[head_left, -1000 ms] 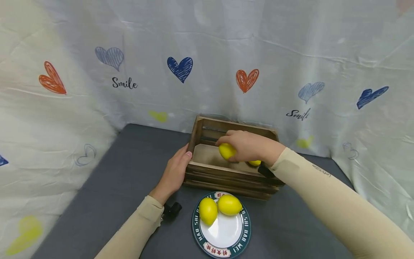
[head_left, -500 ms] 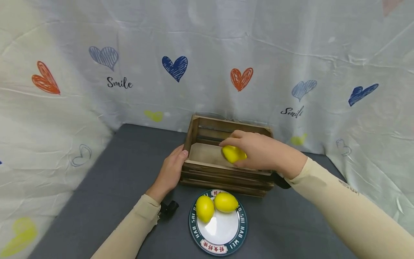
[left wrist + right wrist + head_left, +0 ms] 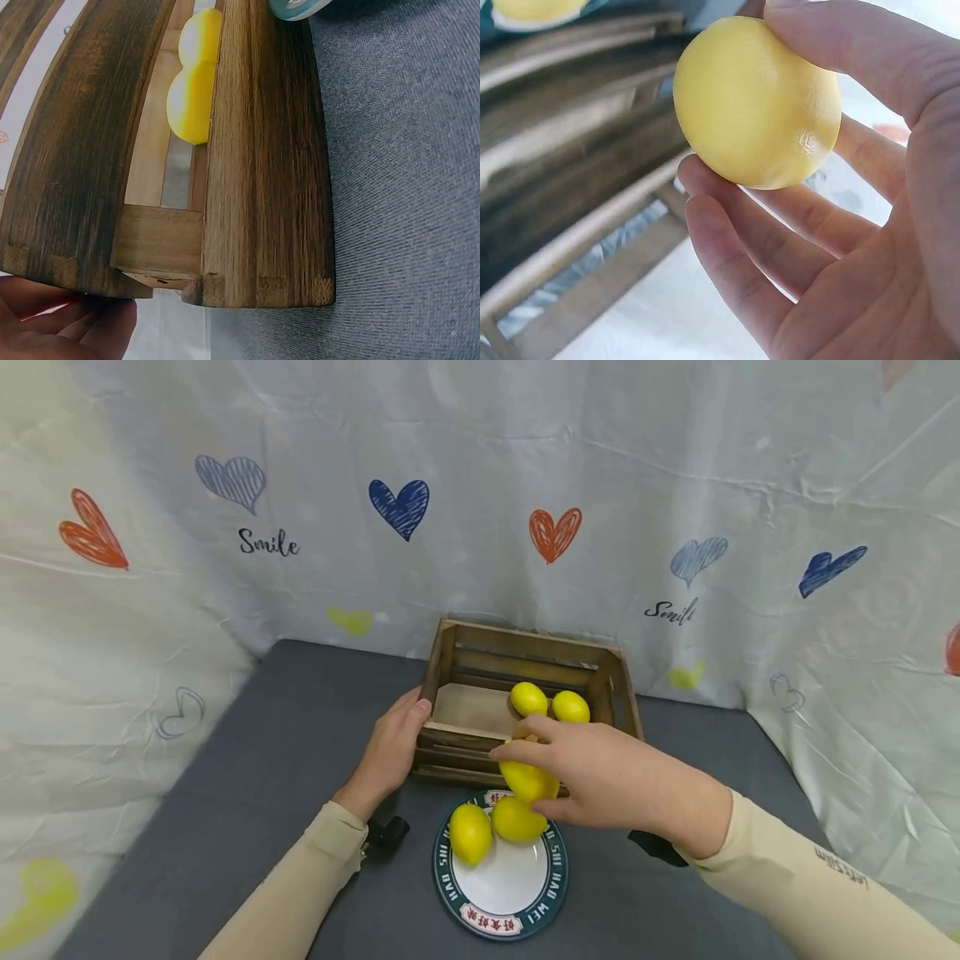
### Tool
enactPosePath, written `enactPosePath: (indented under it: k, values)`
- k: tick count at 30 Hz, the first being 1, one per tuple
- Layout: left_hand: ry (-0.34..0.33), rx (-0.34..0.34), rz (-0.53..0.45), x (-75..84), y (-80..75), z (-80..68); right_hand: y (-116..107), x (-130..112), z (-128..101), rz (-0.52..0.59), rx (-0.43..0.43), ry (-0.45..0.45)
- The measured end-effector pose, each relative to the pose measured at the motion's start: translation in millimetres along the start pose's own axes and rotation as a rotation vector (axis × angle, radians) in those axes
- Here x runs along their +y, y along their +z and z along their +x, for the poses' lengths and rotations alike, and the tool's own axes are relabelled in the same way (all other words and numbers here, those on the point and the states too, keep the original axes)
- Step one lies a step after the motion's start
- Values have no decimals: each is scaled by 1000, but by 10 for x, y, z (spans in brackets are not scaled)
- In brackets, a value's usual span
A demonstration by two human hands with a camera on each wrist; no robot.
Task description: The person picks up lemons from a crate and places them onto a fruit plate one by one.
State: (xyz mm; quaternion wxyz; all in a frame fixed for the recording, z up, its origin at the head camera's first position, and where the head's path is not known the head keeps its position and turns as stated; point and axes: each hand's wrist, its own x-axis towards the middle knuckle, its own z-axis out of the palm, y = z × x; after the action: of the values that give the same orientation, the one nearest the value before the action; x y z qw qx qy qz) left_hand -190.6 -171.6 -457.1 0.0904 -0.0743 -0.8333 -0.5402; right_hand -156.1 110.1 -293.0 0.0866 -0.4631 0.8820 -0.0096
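Lowest in head view: L sleeve (image 3: 285,885) & R sleeve (image 3: 795,868), both beige, the latter w/ dark print. Then, on dark grey table (image 3: 262,777), a round plate (image 3: 501,887) (white centre, green lettered rim) bearing left plate lemon (image 3: 471,835) & right plate lemon (image 3: 517,821), just beside each other. Up off the table, btwn plate & front wall of crate (image 3: 461,747): held lemon (image 3: 528,781), pinched by R hand (image 3: 611,768) — thumb one side, bent fingers the other, spread only as wide as the fruit. Overlapping right plate lemon in head view; contact or not, can't tell. Over at crate's left end: L hand (image 3: 386,743), gripping — thumb at top rim, fingers along outside. Inside that brown slatted box, toward its right: left crate lemon (image 3: 528,699) & right crate lemon (image 3: 571,706), close together. At back: whitish curtain (image 3: 480,452) w/ orange, blue & yellow hearts (image 3: 555,535) plus "Smile" lettering.
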Motion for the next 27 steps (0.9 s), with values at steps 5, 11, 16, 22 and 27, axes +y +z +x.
enactPosePath:
  k: [5, 11, 16, 22, 27]
  values:
    - [-4, -4, 4, -4, -26, 23, 184, -117, -34, 17, -11, -44]
    - [-35, -18, 3, 7, -48, 6, 486, -242, -57, 80, -65, -56]
    - [-28, -13, -8, 18, -50, -10, 728, -314, -64, 92, -106, -67]
    - [-21, -17, -16, 20, -24, -9, 983, -351, -92, 93, -124, -57]
    - [-25, -21, -31, -2, 3, -16, 1145, -373, -118, 87, -105, -70]
